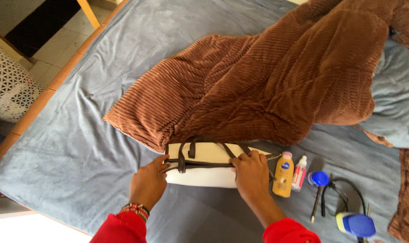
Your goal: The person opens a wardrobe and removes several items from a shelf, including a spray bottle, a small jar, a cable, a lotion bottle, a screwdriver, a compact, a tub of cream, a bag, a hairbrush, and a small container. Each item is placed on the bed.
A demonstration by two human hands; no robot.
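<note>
Grey-blue plush bedding covers the bed point(92, 135), with a ribbed brown corduroy blanket point(267, 85) heaped across its far half and a white lattice-patterned basket point(8, 83) standing on the tiled floor at the left. Both hands work on a flat cream-white pouch with dark brown straps and trim point(202, 164), which lies on the bed just in front of the blanket's edge. The left hand point(149, 182) pinches the pouch's left end at the dark band, fingers curled together; the right hand point(250, 173) presses down near the right end with fingers bunched on the band, seemingly at a zip pull, though that detail is too small to confirm. Judging by this, the step in hand is working the zip along the top, which calls for steadying one end while drawing along the band. Just right of the pouch lie an orange-yellow lotion bottle with a white cap point(283, 174), a small white-and-pink tube point(299, 173), a blue round-headed brush point(319, 180) and a blue-and-yellow object point(355, 224), beside a dark cord point(346, 191)
</note>
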